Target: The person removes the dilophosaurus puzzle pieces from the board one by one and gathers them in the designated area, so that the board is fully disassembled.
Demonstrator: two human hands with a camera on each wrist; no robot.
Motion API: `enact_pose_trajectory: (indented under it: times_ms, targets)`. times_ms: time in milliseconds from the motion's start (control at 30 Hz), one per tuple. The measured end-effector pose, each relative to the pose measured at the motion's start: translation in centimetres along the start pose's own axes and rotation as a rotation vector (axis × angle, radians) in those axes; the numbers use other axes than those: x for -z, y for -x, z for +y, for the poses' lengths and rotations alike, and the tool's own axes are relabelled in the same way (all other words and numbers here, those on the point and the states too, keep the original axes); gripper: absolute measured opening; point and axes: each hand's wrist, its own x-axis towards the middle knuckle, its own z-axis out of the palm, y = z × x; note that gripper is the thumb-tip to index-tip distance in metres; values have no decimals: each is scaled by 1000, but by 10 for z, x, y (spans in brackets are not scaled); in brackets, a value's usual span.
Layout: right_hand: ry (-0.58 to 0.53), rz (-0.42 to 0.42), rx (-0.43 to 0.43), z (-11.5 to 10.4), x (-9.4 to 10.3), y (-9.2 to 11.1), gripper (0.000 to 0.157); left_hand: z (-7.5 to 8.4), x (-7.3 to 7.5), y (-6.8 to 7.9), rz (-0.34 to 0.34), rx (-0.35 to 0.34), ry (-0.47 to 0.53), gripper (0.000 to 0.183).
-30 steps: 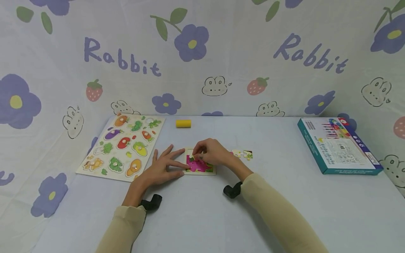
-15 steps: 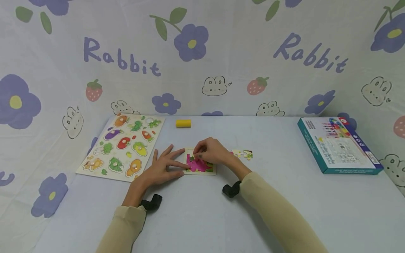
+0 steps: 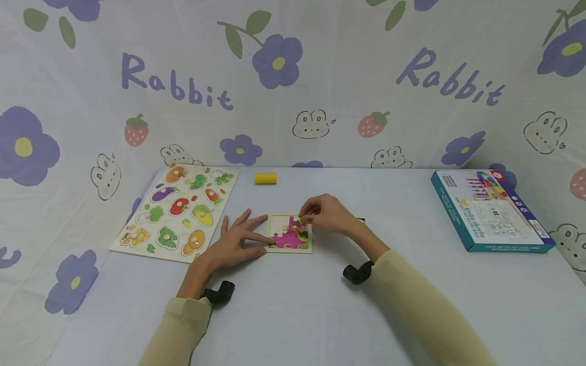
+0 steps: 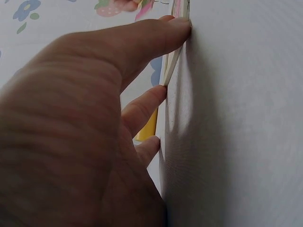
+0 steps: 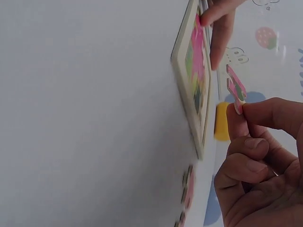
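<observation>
A small square jigsaw tray (image 3: 290, 251) with a wooden rim lies mid-table, partly filled with pink and green pieces; bare wood shows at its upper left. My left hand (image 3: 238, 245) is spread flat at the tray's left side, fingertips touching its rim and lower-left picture. Above the tray's right side, my right hand (image 3: 330, 216) pinches a pink and green jigsaw piece (image 5: 236, 87) between thumb and forefinger, raised off the tray. Loose jigsaw pieces (image 5: 188, 187) lie on the table right of the tray, mostly hidden by the right hand in the head view.
A vegetable peg puzzle board (image 3: 157, 252) lies to the left, close to my left hand. Behind the tray is a yellow cylinder (image 3: 265, 178). At the far right rests a teal-edged box (image 3: 490, 213). A printed cloth (image 3: 339, 66) hangs along the back.
My right hand has moved right and slightly away from me, from the tray's upper left to its upper right side, pinching the piece. The left hand stays put.
</observation>
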Motion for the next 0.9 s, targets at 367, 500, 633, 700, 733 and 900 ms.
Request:
enact_pose_trajectory:
  times_ms: [367, 500, 633, 700, 733, 900]
  targets:
    - [74, 46, -2, 28, 20, 31, 7, 1, 0, 1, 3, -5, 9, 29]
    - [93, 41, -4, 34, 22, 38, 9, 2, 0, 1, 8, -7, 5, 29]
    - [113, 32, -5, 38, 22, 43, 9, 1, 0, 0, 6, -5, 6, 29]
    - [122, 29, -2, 39, 21, 45, 8, 1, -1, 0, 4, -2, 4, 29]
    - [127, 29, -6, 40, 21, 45, 8, 1, -1, 0, 4, -1, 4, 29]
    - [155, 29, -6, 41, 20, 46, 7, 1, -1, 1, 6, -2, 3, 29]
